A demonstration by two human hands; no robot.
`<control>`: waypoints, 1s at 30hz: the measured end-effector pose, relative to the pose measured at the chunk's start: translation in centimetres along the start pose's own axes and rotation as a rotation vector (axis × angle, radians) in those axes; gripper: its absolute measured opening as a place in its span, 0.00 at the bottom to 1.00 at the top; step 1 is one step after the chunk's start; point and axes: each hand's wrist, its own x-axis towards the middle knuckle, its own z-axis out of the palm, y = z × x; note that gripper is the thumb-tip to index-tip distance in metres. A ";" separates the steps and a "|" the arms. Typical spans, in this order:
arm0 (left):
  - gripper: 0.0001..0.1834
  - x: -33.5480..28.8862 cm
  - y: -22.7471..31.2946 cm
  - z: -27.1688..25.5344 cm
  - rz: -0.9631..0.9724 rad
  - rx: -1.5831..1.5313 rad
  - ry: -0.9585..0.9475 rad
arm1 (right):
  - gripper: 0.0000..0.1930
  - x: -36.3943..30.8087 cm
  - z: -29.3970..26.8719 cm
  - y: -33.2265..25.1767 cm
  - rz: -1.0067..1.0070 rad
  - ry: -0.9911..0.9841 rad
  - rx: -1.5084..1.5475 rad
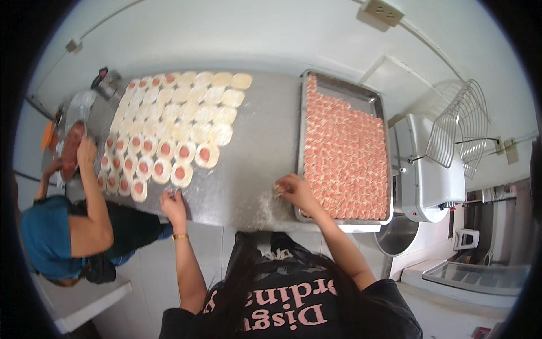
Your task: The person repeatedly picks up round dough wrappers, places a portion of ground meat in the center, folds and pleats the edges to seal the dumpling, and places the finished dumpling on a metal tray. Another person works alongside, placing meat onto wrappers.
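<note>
My right hand (296, 191) is just left of a metal tray (301, 135), thumb and fingers pinched on a small filled dumpling (278, 190). Rows of small dumplings (345, 161) with pink meat showing on top fill most of this tray. At the table's front edge is my left hand (173, 205), its fingers slightly apart and nothing visible in them. Just beyond it lie flat dough rounds (206, 116) in overlapping rows. The near rows, and several rounds at the far left, carry dabs of pink meat filling (180, 173).
A co-worker (70, 231) at the left handles a container of reddish meat (73, 144). A metal canister (106, 83) stands at the back left. Loose flour (265, 212) dusts the grey table (265, 124). Right of the tray are a white machine (420, 164) and a wire guard (460, 124).
</note>
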 end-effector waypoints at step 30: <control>0.16 1.3 1.6 5.2 -0.251 0.326 0.129 | 0.07 22.5 -29.5 25.8 0.319 -0.145 -0.389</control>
